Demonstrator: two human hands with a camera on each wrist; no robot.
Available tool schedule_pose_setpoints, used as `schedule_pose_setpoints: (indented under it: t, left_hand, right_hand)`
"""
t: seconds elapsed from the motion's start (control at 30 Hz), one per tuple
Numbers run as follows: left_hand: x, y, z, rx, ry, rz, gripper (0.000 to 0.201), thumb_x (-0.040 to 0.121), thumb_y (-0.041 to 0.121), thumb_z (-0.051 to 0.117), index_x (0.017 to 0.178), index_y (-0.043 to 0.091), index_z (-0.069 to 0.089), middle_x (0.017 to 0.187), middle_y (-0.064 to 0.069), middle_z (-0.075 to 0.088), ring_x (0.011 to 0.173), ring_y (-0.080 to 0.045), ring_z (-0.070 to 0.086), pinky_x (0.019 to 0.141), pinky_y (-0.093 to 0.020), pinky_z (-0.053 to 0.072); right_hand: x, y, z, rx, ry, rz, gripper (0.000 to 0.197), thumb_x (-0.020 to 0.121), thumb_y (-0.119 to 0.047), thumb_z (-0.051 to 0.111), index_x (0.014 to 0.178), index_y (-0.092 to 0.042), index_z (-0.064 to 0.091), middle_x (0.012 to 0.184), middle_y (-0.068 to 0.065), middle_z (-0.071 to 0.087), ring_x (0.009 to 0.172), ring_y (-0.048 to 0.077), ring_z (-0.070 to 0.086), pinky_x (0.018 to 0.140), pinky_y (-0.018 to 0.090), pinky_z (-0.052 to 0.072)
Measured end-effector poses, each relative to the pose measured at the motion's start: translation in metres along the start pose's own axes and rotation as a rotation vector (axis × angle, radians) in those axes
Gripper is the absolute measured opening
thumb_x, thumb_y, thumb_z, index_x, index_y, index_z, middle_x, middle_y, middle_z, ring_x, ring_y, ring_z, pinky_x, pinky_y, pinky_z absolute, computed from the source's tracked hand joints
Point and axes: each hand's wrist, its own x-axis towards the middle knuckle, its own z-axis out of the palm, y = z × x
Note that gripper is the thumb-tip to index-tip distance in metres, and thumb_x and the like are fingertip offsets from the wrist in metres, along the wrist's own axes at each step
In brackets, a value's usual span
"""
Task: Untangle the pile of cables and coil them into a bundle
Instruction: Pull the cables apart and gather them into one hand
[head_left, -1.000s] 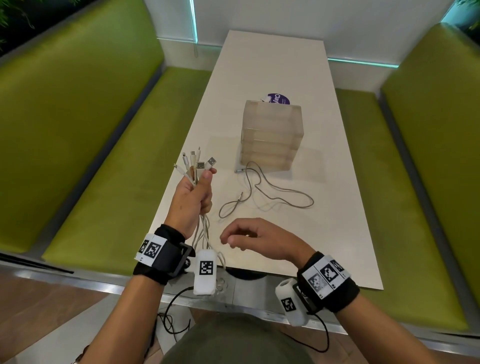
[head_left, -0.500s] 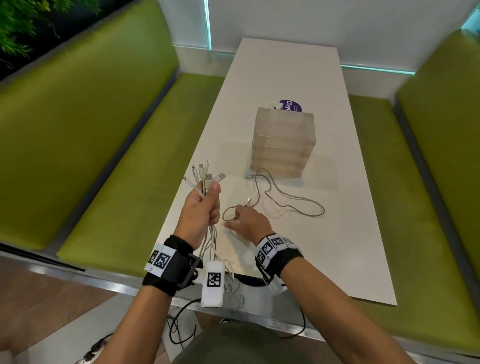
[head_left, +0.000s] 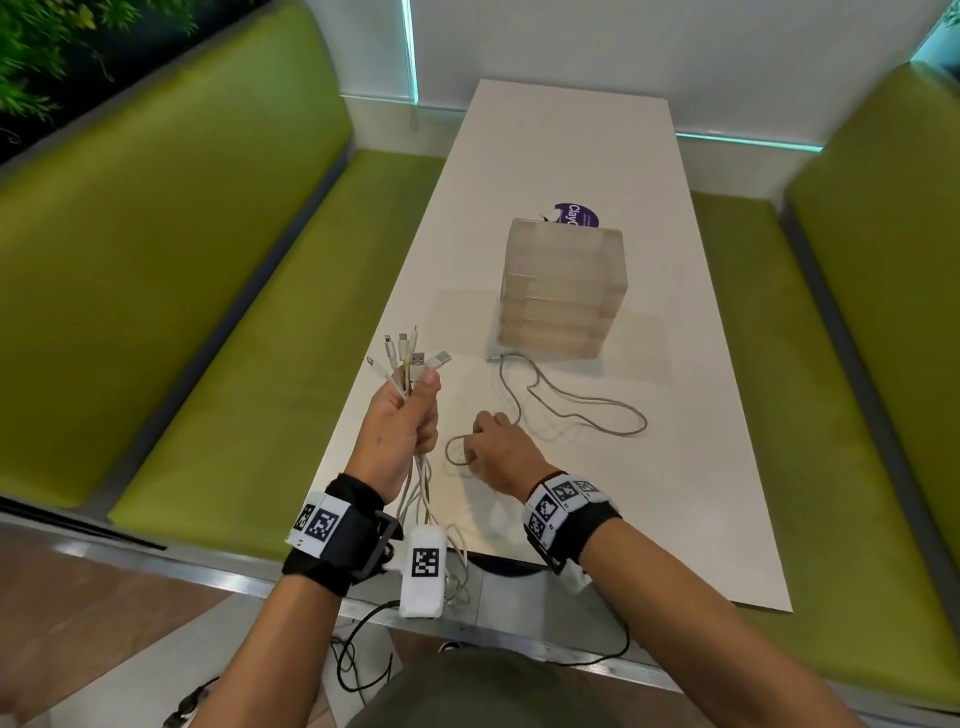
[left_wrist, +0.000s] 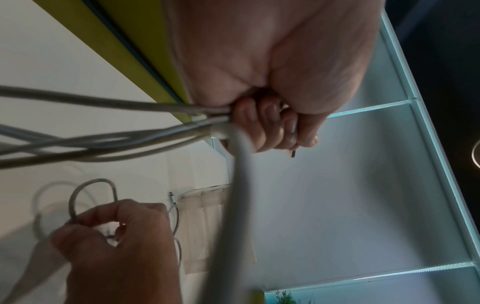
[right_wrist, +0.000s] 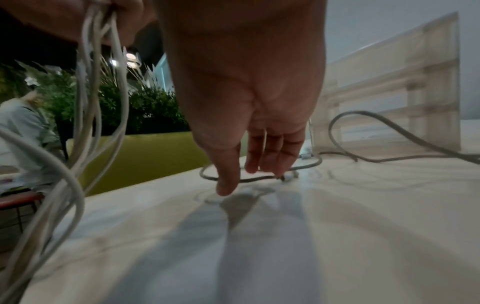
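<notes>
My left hand (head_left: 422, 410) is raised over the table's near left edge and grips a bundle of white cables (head_left: 408, 364). Their plugs fan out above the fist, and the rest hangs down past my wrist. One grey cable (head_left: 587, 415) snakes over the white table (head_left: 571, 156) in loose loops. My right hand (head_left: 483, 436) is down on its near loop. In the right wrist view the fingertips (right_wrist: 270, 164) touch the grey cable (right_wrist: 389, 127) near its plug end. The thumb is apart from them, on the table. The left wrist view shows the left hand (left_wrist: 272, 127) wrapped round the white cables (left_wrist: 130, 131).
A translucent stacked box (head_left: 561, 291) stands mid-table, with the grey cable's far plug at its base. Behind it lies a purple round sticker (head_left: 576, 215). Green benches (head_left: 208, 312) flank the table on both sides. A person sits beyond the left bench (right_wrist: 23, 127).
My right hand has moved forward from the table's near edge and come down on the grey cable's near loop. The left hand still holds the white bundle upright.
</notes>
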Motion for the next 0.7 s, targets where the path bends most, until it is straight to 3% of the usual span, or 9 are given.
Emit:
schedule_pose_setpoints:
  t: [0.07, 0.17, 0.27, 0.37, 0.43, 0.57, 0.7]
  left_hand:
    - [0.000, 0.001, 0.000, -0.005, 0.008, 0.006, 0.028, 0.097, 0.028, 0.046, 0.072, 0.020, 0.038, 0.053, 0.008, 0.021, 0.043, -0.007, 0.014, 0.039, -0.020, 0.014]
    - [0.000, 0.001, 0.002, 0.001, 0.004, 0.007, 0.027, 0.095, 0.031, 0.048, 0.073, 0.019, 0.039, 0.053, 0.008, 0.022, 0.043, -0.007, 0.015, 0.040, -0.021, 0.013]
    - [0.000, 0.000, 0.008, 0.016, 0.013, 0.009, 0.020, 0.093, 0.032, 0.051, 0.079, 0.018, 0.045, 0.052, 0.009, 0.024, 0.043, -0.008, 0.017, 0.041, -0.021, 0.015]
    - [0.001, -0.004, 0.010, -0.005, 0.042, 0.027, 0.012, 0.094, 0.027, 0.055, 0.089, 0.018, 0.050, 0.051, 0.010, 0.028, 0.043, -0.006, 0.021, 0.041, -0.019, 0.021]
    - [0.002, -0.008, 0.007, -0.038, 0.039, 0.049, 0.019, 0.088, 0.032, 0.064, 0.095, 0.019, 0.051, 0.055, 0.011, 0.032, 0.045, -0.006, 0.022, 0.042, -0.018, 0.023]
    - [0.002, -0.015, 0.004, -0.051, 0.016, 0.083, 0.036, 0.072, 0.039, 0.071, 0.094, 0.018, 0.050, 0.064, 0.013, 0.043, 0.046, -0.003, 0.030, 0.045, -0.016, 0.029]
    - [0.002, -0.017, 0.012, -0.035, 0.027, 0.080, 0.038, 0.072, 0.039, 0.071, 0.095, 0.018, 0.049, 0.066, 0.010, 0.041, 0.048, -0.002, 0.034, 0.046, -0.016, 0.031]
  right_hand:
    - [-0.009, 0.004, -0.017, 0.158, -0.099, 0.029, 0.011, 0.091, -0.014, 0.056, 0.099, -0.016, 0.063, 0.104, 0.006, 0.060, 0.099, 0.025, 0.053, 0.078, 0.034, 0.044]
    - [-0.022, 0.009, -0.052, 0.452, -0.184, 0.096, 0.017, 0.089, -0.002, 0.053, 0.093, -0.018, 0.055, 0.078, -0.007, 0.060, 0.071, 0.017, 0.060, 0.063, 0.029, 0.050]
    - [-0.036, 0.011, -0.085, 0.736, -0.131, 0.138, 0.008, 0.093, -0.003, 0.050, 0.095, -0.011, 0.051, 0.081, 0.003, 0.059, 0.058, 0.021, 0.062, 0.054, 0.026, 0.054]
    - [-0.050, 0.012, -0.104, 1.223, -0.007, 0.128, 0.019, 0.091, 0.004, 0.057, 0.099, -0.007, 0.045, 0.080, 0.011, 0.053, 0.065, 0.031, 0.064, 0.064, 0.031, 0.061]
    - [-0.057, 0.010, -0.108, 1.436, 0.122, 0.098, 0.027, 0.086, 0.008, 0.062, 0.098, -0.008, 0.044, 0.078, 0.014, 0.055, 0.071, 0.033, 0.066, 0.069, 0.033, 0.061]
    - [-0.064, 0.001, -0.109, 1.645, 0.361, 0.019, 0.027, 0.083, 0.009, 0.065, 0.090, -0.009, 0.046, 0.080, 0.013, 0.066, 0.078, 0.031, 0.070, 0.073, 0.033, 0.057]
    - [-0.068, -0.015, -0.106, 1.781, 0.509, -0.111, 0.028, 0.081, 0.012, 0.064, 0.081, -0.010, 0.046, 0.082, 0.008, 0.066, 0.087, 0.033, 0.069, 0.086, 0.039, 0.055]
